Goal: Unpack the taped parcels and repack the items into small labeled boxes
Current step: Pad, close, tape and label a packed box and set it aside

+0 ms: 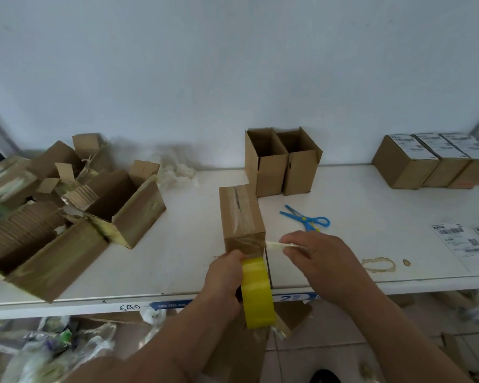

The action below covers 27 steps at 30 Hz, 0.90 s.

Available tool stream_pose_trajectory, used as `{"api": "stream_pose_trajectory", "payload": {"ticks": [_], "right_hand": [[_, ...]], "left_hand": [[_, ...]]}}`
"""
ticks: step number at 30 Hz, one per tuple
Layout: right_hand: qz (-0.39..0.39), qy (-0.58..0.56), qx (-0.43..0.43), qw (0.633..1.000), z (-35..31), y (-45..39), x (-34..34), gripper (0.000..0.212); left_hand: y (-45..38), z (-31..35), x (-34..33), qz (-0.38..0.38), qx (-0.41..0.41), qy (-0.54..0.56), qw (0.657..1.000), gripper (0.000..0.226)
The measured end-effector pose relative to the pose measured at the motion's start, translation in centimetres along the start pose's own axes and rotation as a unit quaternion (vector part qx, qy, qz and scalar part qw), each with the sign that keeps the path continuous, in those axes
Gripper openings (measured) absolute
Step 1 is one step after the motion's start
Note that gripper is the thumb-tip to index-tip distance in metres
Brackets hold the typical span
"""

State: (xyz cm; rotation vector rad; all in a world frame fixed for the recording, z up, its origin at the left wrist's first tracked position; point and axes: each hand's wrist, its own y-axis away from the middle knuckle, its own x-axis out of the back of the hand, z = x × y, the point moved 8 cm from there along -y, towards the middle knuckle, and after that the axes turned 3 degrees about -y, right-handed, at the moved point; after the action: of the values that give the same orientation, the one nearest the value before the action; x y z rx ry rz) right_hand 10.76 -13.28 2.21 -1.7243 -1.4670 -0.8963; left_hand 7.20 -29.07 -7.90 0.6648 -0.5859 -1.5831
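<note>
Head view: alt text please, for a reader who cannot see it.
A person seals a small box on a white table: the left hand holds a yellow tape roll, the right hand pinches a tape strip off the box corner. Torn parcels lie left, two open boxes and blue scissors behind, three labeled boxes far right.

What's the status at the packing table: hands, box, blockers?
Left hand grips yellow tape roll. Right hand pinches tape strip off sealed small box. Blue scissors lie clear.
</note>
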Motion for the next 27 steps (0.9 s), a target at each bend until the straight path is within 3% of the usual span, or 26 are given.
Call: {"api": "stream_pose_trajectory", "payload": {"ticks": [3, 14, 20, 27], "right_hand": [[-0.008, 0.000, 0.013, 1.000, -0.6, -0.3, -1.1, 0.026], [-0.018, 0.063, 0.035, 0.997, -1.4, -1.6, -3.2, 0.031], [-0.017, 0.106, -0.035, 0.994, 3.4, -2.3, -2.1, 0.029], [-0.024, 0.099, -0.092, 0.991, 7.0, -3.1, -5.4, 0.034]], "left_hand": [[0.0, 0.0, 0.3, 0.004, 0.002, -0.003, 1.000, 0.007], [-0.6, 0.3, 0.8, 0.007, -0.024, -0.025, 0.999, 0.009], [-0.7, 0.7, 1.0, -0.006, -0.022, -0.015, 1.000, 0.009], [-1.0, 1.0, 0.7, -0.008, -0.031, -0.033, 0.999, 0.007]]}}
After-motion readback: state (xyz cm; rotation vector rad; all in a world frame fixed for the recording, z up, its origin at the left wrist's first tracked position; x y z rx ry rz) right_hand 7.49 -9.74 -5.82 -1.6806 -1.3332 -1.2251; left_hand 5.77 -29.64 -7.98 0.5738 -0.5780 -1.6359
